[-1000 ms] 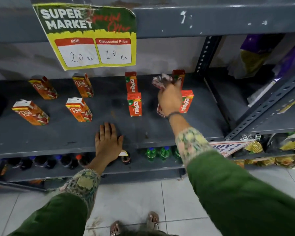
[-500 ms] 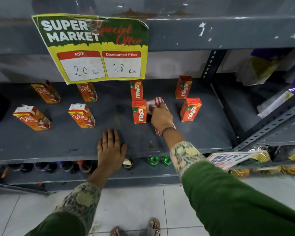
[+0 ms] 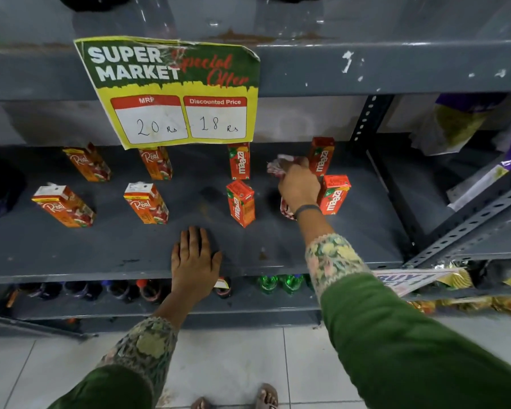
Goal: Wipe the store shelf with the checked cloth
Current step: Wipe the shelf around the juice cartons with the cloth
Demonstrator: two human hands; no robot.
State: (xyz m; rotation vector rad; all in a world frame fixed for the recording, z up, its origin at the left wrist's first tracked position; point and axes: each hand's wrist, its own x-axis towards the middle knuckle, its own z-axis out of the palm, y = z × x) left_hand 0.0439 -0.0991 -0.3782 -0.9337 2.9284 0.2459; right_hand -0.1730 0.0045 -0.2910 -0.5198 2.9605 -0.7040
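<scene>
The checked cloth (image 3: 278, 168) is bunched under the right hand (image 3: 300, 188), fingers clenched around it, between the Maaza cartons; the left hand (image 3: 195, 258) lies flat, fingers together, near the shelf (image 3: 101, 249) edge

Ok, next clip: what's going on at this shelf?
A person is wiping a grey store shelf. The right hand has a bunched checked cloth in its grip, pressed to the shelf between the Maaza cartons, towards the back. The left hand lies flat on the front edge, holding nothing. The Real cartons stand to the left, clear of the cloth.
</scene>
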